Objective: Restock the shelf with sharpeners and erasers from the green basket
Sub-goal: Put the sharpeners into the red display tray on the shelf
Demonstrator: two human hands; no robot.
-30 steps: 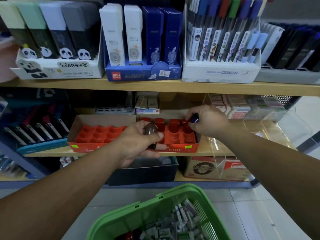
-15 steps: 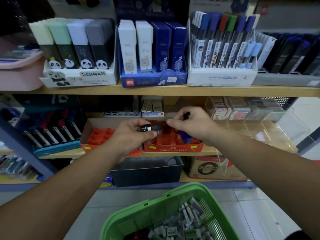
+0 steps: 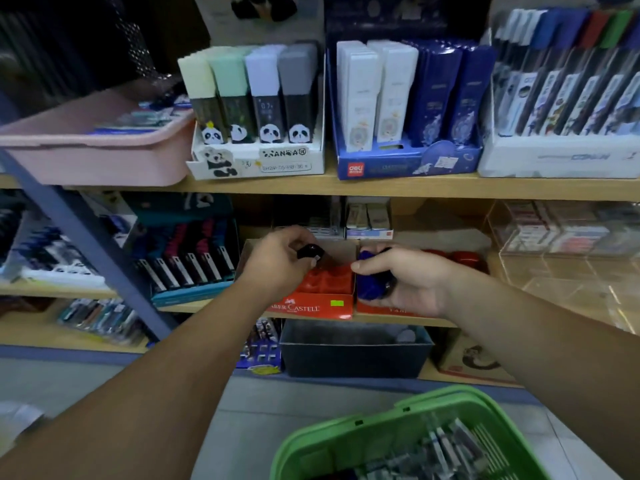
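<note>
Over red pocketed display tray point(image 3: 327, 284), L hand point(image 3: 277, 261) pinches black plastic sharpener point(image 3: 310, 252), R hand point(image 3: 412, 282) grips blue sharpeners point(image 3: 370, 285); best seat each squarely.

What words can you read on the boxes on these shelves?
"ABER CASTELL" on the red display box, first letter hidden.
"deli" on the blue box.
"ANDA" on the panda box.
"0.7" on a dark pack in it.
The white box label: too blurred.

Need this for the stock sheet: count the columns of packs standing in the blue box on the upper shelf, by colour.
White columns: 2
Dark blue columns: 2
Total: 4
</note>
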